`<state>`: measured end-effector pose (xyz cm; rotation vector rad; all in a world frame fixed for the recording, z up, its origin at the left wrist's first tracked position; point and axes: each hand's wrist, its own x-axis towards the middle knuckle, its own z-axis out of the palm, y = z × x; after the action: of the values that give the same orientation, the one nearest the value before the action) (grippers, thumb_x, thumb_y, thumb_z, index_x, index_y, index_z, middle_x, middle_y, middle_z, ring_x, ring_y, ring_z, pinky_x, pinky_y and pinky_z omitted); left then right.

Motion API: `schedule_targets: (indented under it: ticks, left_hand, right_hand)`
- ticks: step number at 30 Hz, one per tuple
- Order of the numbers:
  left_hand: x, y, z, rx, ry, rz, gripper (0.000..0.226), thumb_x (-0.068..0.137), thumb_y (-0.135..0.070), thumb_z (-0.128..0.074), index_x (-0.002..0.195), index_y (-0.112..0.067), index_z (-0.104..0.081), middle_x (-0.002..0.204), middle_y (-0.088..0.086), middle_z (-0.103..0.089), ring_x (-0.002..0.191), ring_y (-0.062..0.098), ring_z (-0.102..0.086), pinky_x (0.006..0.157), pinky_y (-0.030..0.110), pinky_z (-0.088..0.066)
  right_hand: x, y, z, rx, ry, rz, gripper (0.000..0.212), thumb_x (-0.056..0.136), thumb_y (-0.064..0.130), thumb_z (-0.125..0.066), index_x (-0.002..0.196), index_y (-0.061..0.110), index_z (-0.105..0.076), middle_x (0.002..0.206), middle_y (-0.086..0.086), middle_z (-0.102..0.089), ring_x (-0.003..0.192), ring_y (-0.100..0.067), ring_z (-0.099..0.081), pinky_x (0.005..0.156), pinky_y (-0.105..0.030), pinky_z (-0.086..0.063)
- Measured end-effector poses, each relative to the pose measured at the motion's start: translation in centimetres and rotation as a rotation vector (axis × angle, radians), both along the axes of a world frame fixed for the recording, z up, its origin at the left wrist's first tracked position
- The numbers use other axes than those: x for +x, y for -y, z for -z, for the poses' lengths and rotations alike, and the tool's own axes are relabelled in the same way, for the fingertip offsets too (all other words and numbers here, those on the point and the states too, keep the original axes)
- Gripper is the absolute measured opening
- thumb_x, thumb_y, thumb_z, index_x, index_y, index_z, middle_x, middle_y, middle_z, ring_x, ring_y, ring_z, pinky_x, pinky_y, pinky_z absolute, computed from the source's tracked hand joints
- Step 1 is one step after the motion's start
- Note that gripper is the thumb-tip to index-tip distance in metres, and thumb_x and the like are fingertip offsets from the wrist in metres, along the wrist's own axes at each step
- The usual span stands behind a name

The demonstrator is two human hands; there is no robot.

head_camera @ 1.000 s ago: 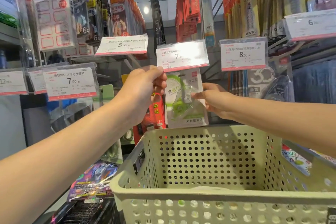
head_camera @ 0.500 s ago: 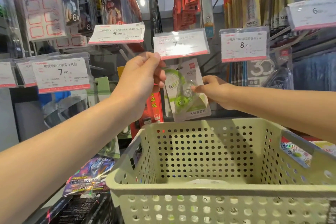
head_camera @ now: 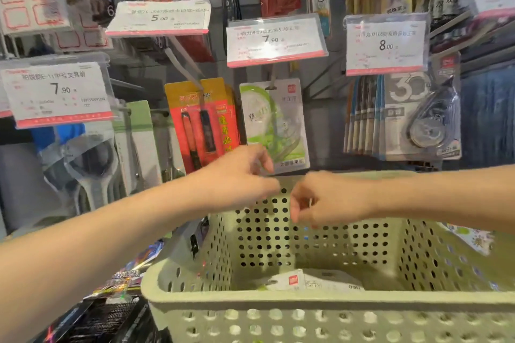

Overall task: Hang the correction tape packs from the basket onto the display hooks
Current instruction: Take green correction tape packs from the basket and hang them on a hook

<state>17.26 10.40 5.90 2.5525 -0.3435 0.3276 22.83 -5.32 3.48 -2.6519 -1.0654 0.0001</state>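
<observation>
A green-and-white correction tape pack [head_camera: 274, 125] hangs on the display hook [head_camera: 271, 79] under the 7.90 price tag [head_camera: 274, 40]. Both hands are below it, above the far wall of the pale green perforated basket [head_camera: 278, 301]. My left hand [head_camera: 237, 178] has loosely curled fingers and holds nothing. My right hand [head_camera: 320, 198] is blurred, with fingers loosely curled and nothing in them. At least one more correction tape pack [head_camera: 312, 281] lies flat on the basket floor.
A red-and-yellow pack [head_camera: 203, 122] hangs left of the hung pack. Grey tape packs [head_camera: 412, 117] hang at the right under the 8.00 tag [head_camera: 386, 44]. Scissors packs [head_camera: 92, 164] hang at the left. Dark packaged goods [head_camera: 106, 315] lie beside the basket's left side.
Both hands have let go of the correction tape pack, which now hangs on the hook. They have dropped down toward the basket. The view tilted down, showing a pack inside the basket.
</observation>
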Motion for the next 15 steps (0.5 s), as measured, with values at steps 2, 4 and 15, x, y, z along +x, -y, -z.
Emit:
schedule_targets:
  ticks: [2, 4, 15]
  left_hand:
    - [0.3, 0.2, 0.7, 0.106, -0.102, -0.017, 0.020, 0.082, -0.020, -0.057, 0.101, -0.017, -0.050, 0.081, 0.003, -0.062, 0.061, 0.015, -0.056, 0.055, 0.027, -0.046]
    - [0.6, 0.4, 1.4, 0.190, -0.197, -0.028, 0.024, 0.083, -0.022, -0.055, 0.106, -0.016, -0.049, 0.081, 0.006, -0.063, 0.059, 0.014, -0.055, 0.054, 0.025, -0.047]
    - [1.1, -0.3, 2.7, 0.348, -0.250, -0.080, 0.030, 0.086, -0.024, -0.054, 0.114, -0.016, -0.047, 0.080, -0.002, -0.060, 0.058, 0.012, -0.054, 0.051, 0.021, -0.045]
  right_hand:
    - [0.8, -0.9, 1.7, -0.137, -0.083, 0.009, 0.013, 0.087, 0.011, -0.052, 0.089, 0.010, -0.065, 0.079, -0.002, -0.063, 0.067, -0.008, -0.054, 0.062, -0.018, -0.047]
    - [1.3, -1.8, 3.4, -0.231, -0.163, 0.012, 0.018, 0.086, 0.012, -0.056, 0.100, 0.005, -0.065, 0.088, -0.006, -0.063, 0.076, -0.014, -0.054, 0.071, -0.026, -0.050]
    - [2.4, -4.8, 7.5, -0.425, -0.346, 0.031, 0.015, 0.083, 0.019, -0.062, 0.082, 0.013, -0.049, 0.069, 0.003, -0.045, 0.080, -0.021, -0.046, 0.061, -0.026, -0.039]
